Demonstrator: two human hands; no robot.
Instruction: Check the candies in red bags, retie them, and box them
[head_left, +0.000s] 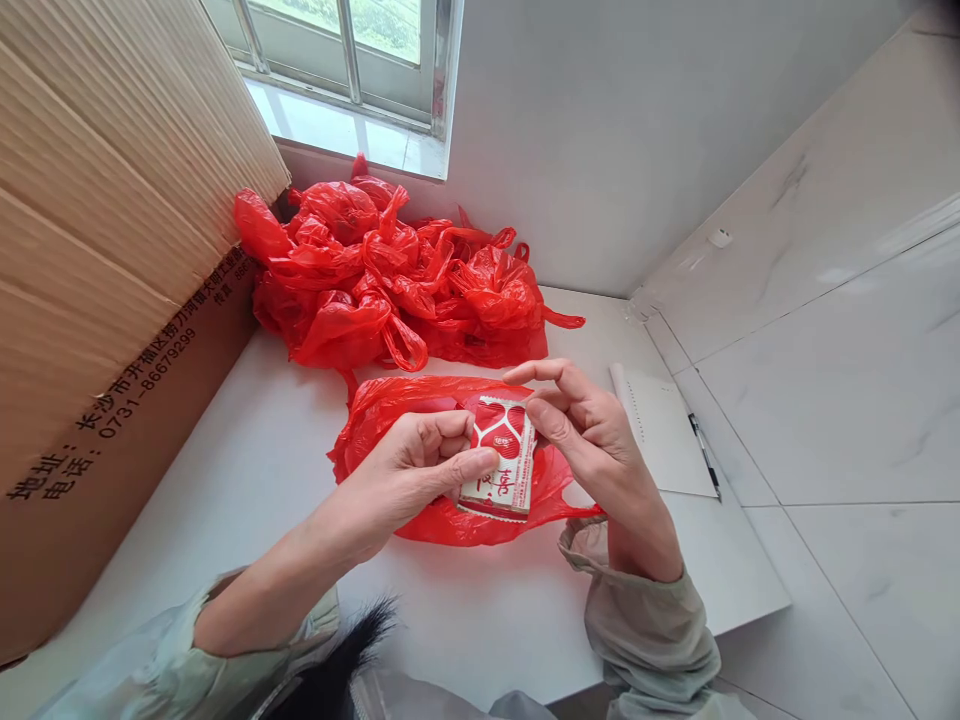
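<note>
My left hand (427, 455) is closed on a small red and white sealed snack packet (501, 440), its thumb across the front and its fingers curled behind. The packet is upright, with heart-like red shapes and handwriting-style print on it. At its upper right corner is my right hand (592, 425), thumb at the packet's edge, index finger stretched out above it. The other fingers of the right hand are bent and partly hidden. Below and behind the packet, an opened red plastic bag (375, 415) lies spread on the white table (300, 470); what it holds is mostly hidden.
A heap of tied red plastic bags (405, 270) lies at the back by the window (337, 50). On the left stands a big cardboard box (112, 250). To the right are a notebook (667, 440) and a pen (705, 455), beside the tiled wall (840, 400).
</note>
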